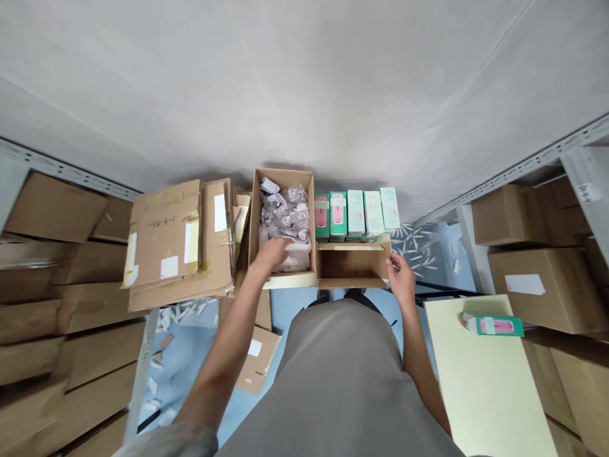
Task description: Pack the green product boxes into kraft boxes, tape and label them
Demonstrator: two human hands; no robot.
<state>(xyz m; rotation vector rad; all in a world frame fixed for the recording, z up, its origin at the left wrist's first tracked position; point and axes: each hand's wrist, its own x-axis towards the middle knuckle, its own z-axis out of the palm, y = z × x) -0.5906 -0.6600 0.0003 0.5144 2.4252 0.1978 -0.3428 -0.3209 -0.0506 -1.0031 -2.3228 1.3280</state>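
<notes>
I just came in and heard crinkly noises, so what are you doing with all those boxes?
A person's left hand is reaching into a cardboard box of crumpled clear wrapping. The right hand is at the side edge of a smaller open box that looks empty. Five green-and-white packages stand in a row behind it, and another package lies on the pale tabletop. Flattened cardboard is stacked on the left.
</notes>
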